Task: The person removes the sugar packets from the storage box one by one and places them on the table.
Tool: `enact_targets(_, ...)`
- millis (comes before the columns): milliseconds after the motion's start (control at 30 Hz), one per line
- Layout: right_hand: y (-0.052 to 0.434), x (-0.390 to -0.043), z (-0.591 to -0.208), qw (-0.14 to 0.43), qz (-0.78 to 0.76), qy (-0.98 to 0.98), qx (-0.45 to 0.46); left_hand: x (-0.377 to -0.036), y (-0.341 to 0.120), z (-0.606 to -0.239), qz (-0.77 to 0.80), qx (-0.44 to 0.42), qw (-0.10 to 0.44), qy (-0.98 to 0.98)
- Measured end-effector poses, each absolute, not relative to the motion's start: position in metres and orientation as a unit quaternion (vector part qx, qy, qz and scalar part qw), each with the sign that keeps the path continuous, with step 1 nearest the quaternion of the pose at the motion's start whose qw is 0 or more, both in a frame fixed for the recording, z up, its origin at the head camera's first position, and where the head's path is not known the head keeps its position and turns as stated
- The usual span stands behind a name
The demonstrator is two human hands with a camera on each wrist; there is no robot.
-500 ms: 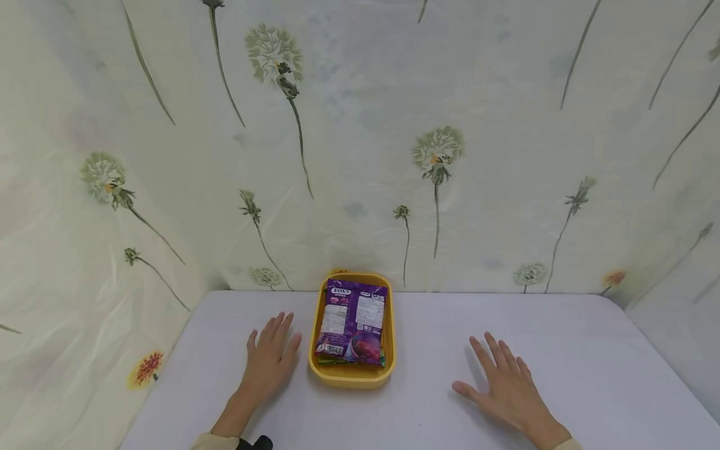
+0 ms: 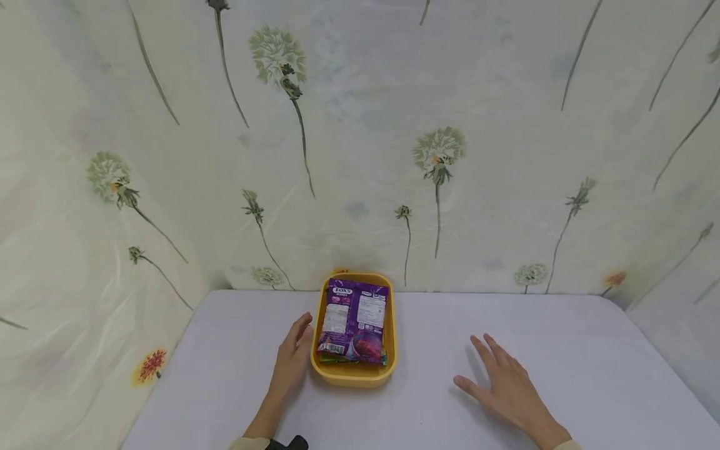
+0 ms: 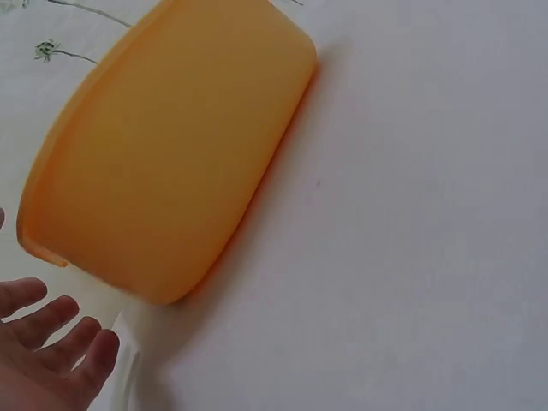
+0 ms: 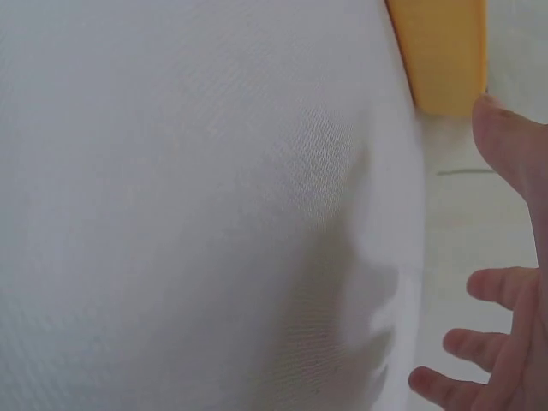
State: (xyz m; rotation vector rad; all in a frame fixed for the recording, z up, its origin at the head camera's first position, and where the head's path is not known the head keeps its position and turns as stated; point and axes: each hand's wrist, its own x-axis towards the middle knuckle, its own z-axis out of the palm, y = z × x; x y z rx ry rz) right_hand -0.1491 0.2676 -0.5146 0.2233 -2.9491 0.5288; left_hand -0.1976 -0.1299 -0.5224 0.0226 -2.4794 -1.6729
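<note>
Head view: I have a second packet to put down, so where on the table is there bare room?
The widest bare patch of the table lies beyond the right hand, toward the right edge. Another lies between that hand and the yellow tub. Left of the left hand is a narrower strip. The tub is filled by the purple packet, with the left hand close beside it.

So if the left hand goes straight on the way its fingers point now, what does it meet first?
Probably the left wall of the yellow container: the left hand lies right beside it, fingers angled slightly toward it. Whether they already touch is unclear.
</note>
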Motion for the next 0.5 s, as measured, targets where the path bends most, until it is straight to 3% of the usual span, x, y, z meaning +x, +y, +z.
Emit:
enact_targets(267,0.266,-0.149,-0.518,0.065,0.222,-0.97,0.078,-0.2,-0.117,-0.525,-0.607,0.024,0.11,-0.787)
enact_targets(500,0.264,-0.148,-0.518,0.056,0.235,-0.968,0.072,-0.198,-0.108,-0.532,-0.652,0.027,0.103,-0.751)
